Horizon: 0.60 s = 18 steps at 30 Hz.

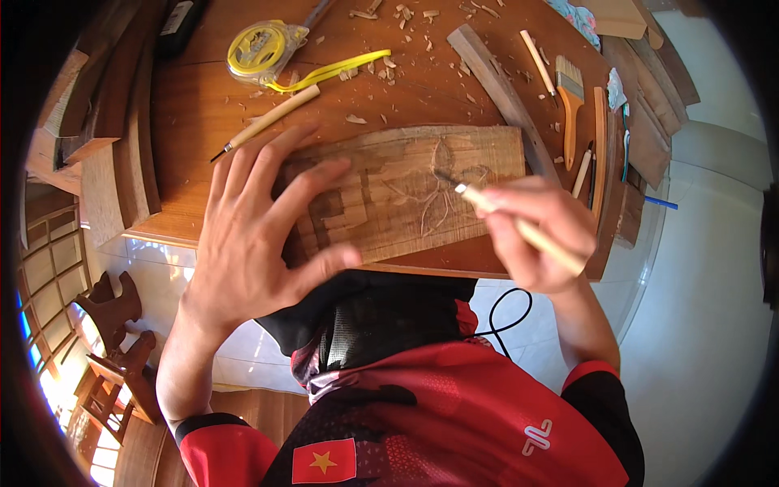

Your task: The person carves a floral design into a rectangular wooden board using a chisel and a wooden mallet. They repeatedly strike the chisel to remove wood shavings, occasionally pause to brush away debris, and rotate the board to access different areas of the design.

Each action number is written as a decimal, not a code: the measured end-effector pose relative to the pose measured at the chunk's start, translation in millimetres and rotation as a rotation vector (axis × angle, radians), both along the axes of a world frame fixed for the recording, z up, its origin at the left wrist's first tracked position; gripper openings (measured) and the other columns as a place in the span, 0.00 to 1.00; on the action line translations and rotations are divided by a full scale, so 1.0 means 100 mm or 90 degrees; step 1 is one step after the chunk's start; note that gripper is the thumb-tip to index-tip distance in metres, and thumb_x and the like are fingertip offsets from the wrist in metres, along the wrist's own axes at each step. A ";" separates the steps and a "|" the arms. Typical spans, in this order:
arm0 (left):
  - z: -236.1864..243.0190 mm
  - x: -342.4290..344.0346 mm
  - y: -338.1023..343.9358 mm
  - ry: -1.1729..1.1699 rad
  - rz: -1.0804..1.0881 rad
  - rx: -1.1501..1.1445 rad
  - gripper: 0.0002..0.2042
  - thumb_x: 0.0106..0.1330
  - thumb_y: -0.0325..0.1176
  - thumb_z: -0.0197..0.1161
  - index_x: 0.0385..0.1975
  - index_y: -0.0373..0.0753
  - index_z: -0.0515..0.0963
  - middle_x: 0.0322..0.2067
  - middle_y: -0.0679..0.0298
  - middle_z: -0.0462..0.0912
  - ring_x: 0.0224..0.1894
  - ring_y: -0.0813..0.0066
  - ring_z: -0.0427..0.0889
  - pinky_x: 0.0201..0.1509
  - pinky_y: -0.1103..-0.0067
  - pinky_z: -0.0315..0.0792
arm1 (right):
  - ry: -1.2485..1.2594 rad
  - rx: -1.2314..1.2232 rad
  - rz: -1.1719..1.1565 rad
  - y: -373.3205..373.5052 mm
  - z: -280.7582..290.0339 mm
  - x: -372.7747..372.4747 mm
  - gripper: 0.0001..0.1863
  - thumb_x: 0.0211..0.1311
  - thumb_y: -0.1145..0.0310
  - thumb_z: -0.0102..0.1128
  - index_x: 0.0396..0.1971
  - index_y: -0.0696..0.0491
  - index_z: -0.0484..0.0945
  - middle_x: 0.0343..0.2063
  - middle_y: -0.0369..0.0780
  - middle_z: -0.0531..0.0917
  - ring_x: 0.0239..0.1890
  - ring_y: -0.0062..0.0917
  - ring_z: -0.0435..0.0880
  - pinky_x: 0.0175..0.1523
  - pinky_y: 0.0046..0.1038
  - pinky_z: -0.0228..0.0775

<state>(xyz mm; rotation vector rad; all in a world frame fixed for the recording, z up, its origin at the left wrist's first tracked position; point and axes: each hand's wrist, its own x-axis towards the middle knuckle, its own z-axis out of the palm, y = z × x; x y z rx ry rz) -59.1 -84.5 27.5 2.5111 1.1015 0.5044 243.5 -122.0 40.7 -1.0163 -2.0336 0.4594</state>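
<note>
1. Wooden table [203, 105] — a brown surface that fills the upper part of the view, strewn with wood chips [406, 15] near its far edge.
2. Wooden board [454, 174] — a pale, rectangular plank that lies flat at the near edge of the table; a flower outline [442, 195] is cut into its right half.
3. Left hand [260, 227] — spread open and pressed flat on the left end of the wooden board, fingers fanned out over it, thumb at its near edge; it closes on nothing.
4. Right hand [540, 235] — closed around the pale handle of a carving tool [519, 227]; the dark tip of the tool rests on the flower outline.
5. Dark wooden strip [503, 97] — lies slantwise on the table, just behind the right end of the wooden board.
6. Tape measure [264, 50] — a yellow case at the far side of the table, with a yellow strap trailing to its right.
7. Paintbrush [570, 105] — wooden handle, pale bristles, on the right side of the table.
8. Spare carving tool [268, 120] — pale handle, dark tip, lying just beyond the fingers of the left hand.
9. Thin pale stick [537, 61] — lies just left of the paintbrush.
</note>
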 end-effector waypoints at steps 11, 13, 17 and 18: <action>0.28 0.43 0.48 0.102 -0.390 0.197 0.13 0.52 0.34 0.65 0.39 0.45 0.86 0.40 0.70 0.84 0.43 0.70 0.83 0.52 0.70 0.78 | 0.496 -0.412 -0.155 -0.16 -0.22 0.09 0.09 0.75 0.72 0.59 0.48 0.62 0.79 0.32 0.42 0.86 0.29 0.18 0.85 0.30 0.19 0.75; 0.27 0.48 0.51 0.116 -0.429 0.265 0.08 0.54 0.36 0.64 0.32 0.47 0.85 0.38 0.73 0.81 0.44 0.75 0.82 0.53 0.73 0.77 | 0.518 -0.448 -0.151 -0.12 -0.23 0.11 0.09 0.75 0.71 0.60 0.47 0.61 0.80 0.31 0.41 0.85 0.29 0.16 0.84 0.30 0.18 0.74; 0.32 0.51 0.60 0.169 -0.510 0.314 0.08 0.56 0.36 0.64 0.34 0.48 0.87 0.38 0.76 0.80 0.42 0.79 0.81 0.49 0.77 0.76 | 0.540 -0.478 -0.157 -0.13 -0.25 0.15 0.09 0.76 0.69 0.60 0.47 0.59 0.80 0.30 0.38 0.84 0.28 0.14 0.83 0.28 0.18 0.73; 0.33 0.52 0.62 0.174 -0.520 0.318 0.09 0.56 0.36 0.64 0.35 0.48 0.87 0.38 0.77 0.80 0.41 0.79 0.81 0.48 0.78 0.76 | 0.539 -0.467 -0.156 -0.15 -0.27 0.16 0.09 0.76 0.69 0.60 0.47 0.59 0.80 0.30 0.38 0.84 0.28 0.14 0.83 0.28 0.18 0.73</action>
